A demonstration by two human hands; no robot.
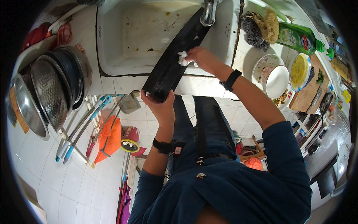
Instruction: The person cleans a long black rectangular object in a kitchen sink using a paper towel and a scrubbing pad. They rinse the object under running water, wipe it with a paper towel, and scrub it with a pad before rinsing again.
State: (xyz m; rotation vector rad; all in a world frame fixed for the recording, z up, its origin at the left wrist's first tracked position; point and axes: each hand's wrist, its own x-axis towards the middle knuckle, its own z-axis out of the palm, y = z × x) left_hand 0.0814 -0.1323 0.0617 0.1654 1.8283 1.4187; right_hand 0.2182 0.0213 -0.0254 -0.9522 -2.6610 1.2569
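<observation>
A long black trough-like panel (pixel 170 60) lies slantwise over the front rim of a stained white sink (pixel 139 33). Its far end reaches under the metal faucet (pixel 208 14); the near end juts past the counter edge. My left hand (pixel 159 106) grips that near end, thumb on one side and fingers on the other. In my right hand (pixel 202 58) is a crumpled white tissue or cloth (pixel 183 58), pressed against the panel's upper face around its middle. Pale smudges show on the black surface. Both wrists wear black bands.
Metal basins (pixel 50 92) stand stacked on edge at the left. At the right are a green dish-soap bottle (pixel 298 37), a loofah (pixel 270 26), a dark scouring pad (pixel 253 30), bowls (pixel 277 81), and a cutting board (pixel 306 96) with a knife (pixel 314 98).
</observation>
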